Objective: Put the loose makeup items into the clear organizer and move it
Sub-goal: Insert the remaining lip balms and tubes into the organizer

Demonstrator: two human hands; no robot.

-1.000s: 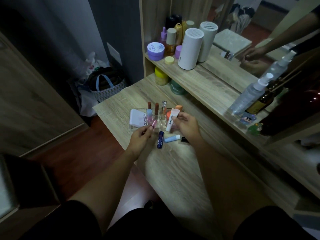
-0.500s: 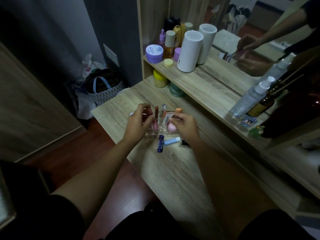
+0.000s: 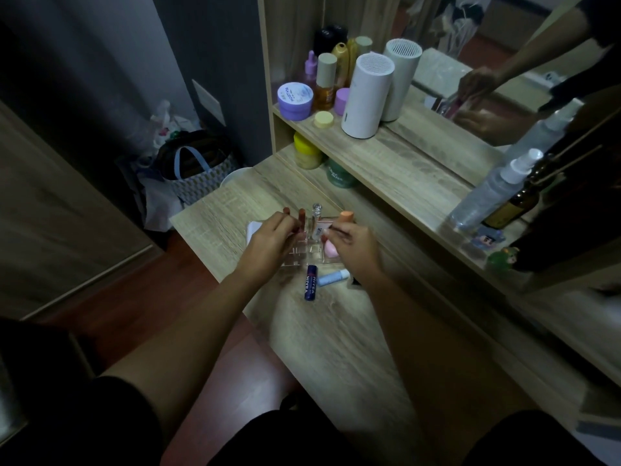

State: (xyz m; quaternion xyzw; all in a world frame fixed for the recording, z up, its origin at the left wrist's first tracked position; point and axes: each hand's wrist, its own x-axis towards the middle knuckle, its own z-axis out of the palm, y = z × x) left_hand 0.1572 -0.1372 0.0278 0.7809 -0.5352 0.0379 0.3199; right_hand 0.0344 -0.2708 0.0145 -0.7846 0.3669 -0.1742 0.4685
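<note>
The clear organizer (image 3: pixel 304 255) stands on the wooden table (image 3: pixel 336 331), holding lipsticks (image 3: pixel 301 215), a clear-capped vial (image 3: pixel 316 210) and a pink sponge (image 3: pixel 331 251). My left hand (image 3: pixel 268 245) hovers over its left side, fingers curled; the mirror shows it pinching a pink lip tube. My right hand (image 3: pixel 358 248) is over the right side, closed on an orange-capped tube (image 3: pixel 346 215). A navy Nivea stick (image 3: pixel 311 283) and a light blue tube (image 3: pixel 332 277) lie loose in front. A white compact (image 3: pixel 252 228) is partly hidden behind my left hand.
A raised shelf (image 3: pixel 403 169) behind carries a white cylinder (image 3: pixel 366 95), a purple jar (image 3: pixel 295 100), bottles and a spray bottle (image 3: pixel 494 193). Yellow (image 3: pixel 305 151) and green (image 3: pixel 339 176) jars sit under it. A bag (image 3: pixel 195 169) stands on the floor past the table's left edge.
My left hand moved up from the table's front to the organizer's left slots with the pink tube. My right hand lowered the orange-capped tube into the organizer's right side.
</note>
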